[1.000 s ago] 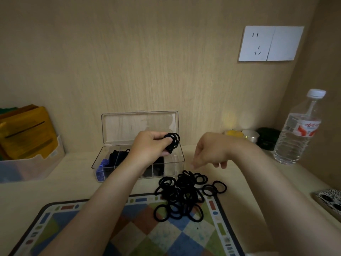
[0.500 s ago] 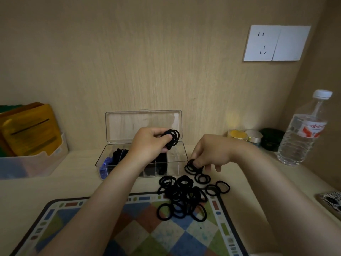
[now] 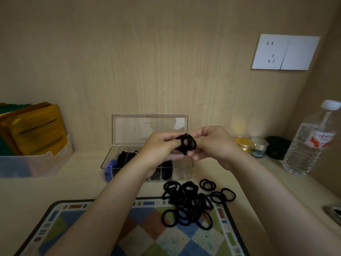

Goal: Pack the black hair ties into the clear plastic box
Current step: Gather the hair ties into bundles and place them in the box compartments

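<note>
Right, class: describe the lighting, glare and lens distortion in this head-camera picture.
Head view: dim, warm light; pale glare on the clear plastic box's raised lid; glow on the wooden wall above the gold jar; wide-angle distortion tilts the white wall socket and clear water bottle.

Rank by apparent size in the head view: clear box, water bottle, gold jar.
1. clear box, lid up
2. water bottle, cut by the frame edge
3. gold jar, clearly smallest
</note>
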Available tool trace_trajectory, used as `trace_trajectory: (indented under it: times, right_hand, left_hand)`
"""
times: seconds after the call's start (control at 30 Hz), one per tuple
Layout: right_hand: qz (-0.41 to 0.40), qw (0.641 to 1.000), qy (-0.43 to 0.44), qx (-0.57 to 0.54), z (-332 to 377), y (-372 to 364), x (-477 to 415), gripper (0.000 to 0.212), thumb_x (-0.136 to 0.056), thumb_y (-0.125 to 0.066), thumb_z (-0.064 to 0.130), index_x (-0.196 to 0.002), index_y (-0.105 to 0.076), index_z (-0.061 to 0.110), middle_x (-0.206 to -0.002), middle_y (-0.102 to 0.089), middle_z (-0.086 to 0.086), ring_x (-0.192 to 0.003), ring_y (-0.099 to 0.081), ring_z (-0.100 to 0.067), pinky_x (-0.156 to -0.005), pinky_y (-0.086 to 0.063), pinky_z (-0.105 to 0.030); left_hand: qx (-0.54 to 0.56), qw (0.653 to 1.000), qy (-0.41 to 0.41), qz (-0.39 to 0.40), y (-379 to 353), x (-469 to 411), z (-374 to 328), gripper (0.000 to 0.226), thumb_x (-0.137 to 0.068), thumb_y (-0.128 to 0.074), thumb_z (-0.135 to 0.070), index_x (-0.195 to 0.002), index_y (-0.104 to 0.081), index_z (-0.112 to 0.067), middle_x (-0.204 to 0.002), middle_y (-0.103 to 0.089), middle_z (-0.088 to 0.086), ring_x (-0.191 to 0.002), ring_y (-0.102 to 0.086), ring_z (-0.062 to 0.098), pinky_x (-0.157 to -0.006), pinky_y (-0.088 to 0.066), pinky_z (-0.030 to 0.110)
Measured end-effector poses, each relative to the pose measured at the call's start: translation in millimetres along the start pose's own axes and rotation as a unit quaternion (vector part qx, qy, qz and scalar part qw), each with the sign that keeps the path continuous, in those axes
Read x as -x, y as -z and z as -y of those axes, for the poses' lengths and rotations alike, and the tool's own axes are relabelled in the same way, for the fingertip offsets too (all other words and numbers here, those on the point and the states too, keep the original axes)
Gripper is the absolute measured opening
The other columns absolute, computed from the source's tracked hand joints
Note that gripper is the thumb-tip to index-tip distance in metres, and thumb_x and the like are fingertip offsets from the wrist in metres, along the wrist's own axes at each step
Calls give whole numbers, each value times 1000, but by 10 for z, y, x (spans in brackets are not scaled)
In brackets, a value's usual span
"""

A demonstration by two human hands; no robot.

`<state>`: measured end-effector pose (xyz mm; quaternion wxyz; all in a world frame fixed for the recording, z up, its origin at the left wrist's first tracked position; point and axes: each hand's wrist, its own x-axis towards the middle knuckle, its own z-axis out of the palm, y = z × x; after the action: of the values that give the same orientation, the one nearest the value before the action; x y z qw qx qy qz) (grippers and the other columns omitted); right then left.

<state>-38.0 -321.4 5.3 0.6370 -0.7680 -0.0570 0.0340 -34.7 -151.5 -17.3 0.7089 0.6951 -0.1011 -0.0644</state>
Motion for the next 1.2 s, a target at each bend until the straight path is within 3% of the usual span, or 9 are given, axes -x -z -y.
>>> trace_trajectory:
  times: [0.1, 0.23, 0.47, 0.57, 0.73, 0.9, 1.0, 1.1, 1.2]
  right_hand:
    - [-41, 999, -6, -19, -20, -29, -25, 10, -86, -74, 4, -92, -67, -1, -62, -70, -12, -52, -67, -16, -47, -56, -25]
    - [-60, 997, -8, -39, -25, -63, -21, 9, -84, -75, 0, -84, -66, 3, -63, -67, -11, -48, -61, -15, -47, -54, -24]
    - [38, 989, -71, -121, -24, -77, -11, 20, -82, -75, 6, -97, -62, 7, -62, -63, -5, -45, -53, -8, -40, -46, -18]
    - [142, 956, -132, -221, -15, -45, -4, 22, -75, -72, 12, -96, -65, 7, -66, -62, -6, -45, -54, -3, -39, -46, -10]
    - [188, 924, -154, -296, -44, 26, -25, 29, -79, -64, 6, -108, -63, 2, -72, -61, -7, -48, -58, -5, -43, -50, -11]
    - [146, 960, -119, -209, -58, 22, -60, 33, -89, -58, -5, -121, -62, 3, -79, -67, -6, -59, -63, -7, -51, -56, -16]
    - [105, 968, -98, -208, -25, 2, -43, 29, -98, -48, 6, -125, -58, 2, -91, -68, -13, -67, -68, -17, -52, -56, -25]
    - [70, 991, -57, -102, 27, -29, 2, 31, -93, -66, 27, -112, -68, 3, -94, -69, -12, -71, -68, -19, -56, -56, -30]
    - [-17, 999, -24, 21, 68, -51, 26, 37, -75, -85, 24, -100, -73, 0, -84, -73, -14, -67, -70, -20, -63, -61, -33]
  left_hand:
    - [43, 999, 8, 20, 14, 5, -23, 25, -97, -59, -9, -120, -70, -11, -112, -73, 13, -98, -74, 21, -88, -60, 35]
    - [37, 999, -8, 30, 15, 24, -7, 35, -89, -72, -8, -123, -67, -12, -118, -70, 6, -101, -73, 13, -84, -60, 26]
    - [132, 989, 16, 70, 91, 21, 35, 36, -76, -74, -12, -112, -73, -8, -112, -75, 9, -104, -73, 22, -83, -61, 29]
    - [144, 984, 25, 103, 124, 38, 45, 42, -77, -72, -10, -119, -70, -6, -118, -73, 13, -104, -72, 26, -84, -61, 28]
    - [143, 985, 29, 95, 167, 47, 14, 36, -81, -70, -3, -116, -72, -9, -114, -74, 15, -98, -74, 26, -78, -62, 26]
    - [66, 997, 27, 41, 177, 23, 4, 30, -87, -70, 1, -115, -73, -7, -111, -75, 12, -97, -75, 23, -78, -62, 27]
    - [12, 1000, 10, -7, 175, 6, -4, 26, -87, -71, 0, -110, -76, -12, -109, -76, 8, -93, -76, 18, -74, -62, 25]
    - [-19, 999, -9, -37, 192, 2, -33, 24, -86, -73, -1, -104, -77, -16, -105, -76, 5, -89, -76, 13, -69, -61, 21]
    - [-32, 998, -25, -51, 203, 3, -63, 25, -85, -74, 0, -105, -77, -14, -104, -75, 6, -88, -76, 13, -69, -61, 21]
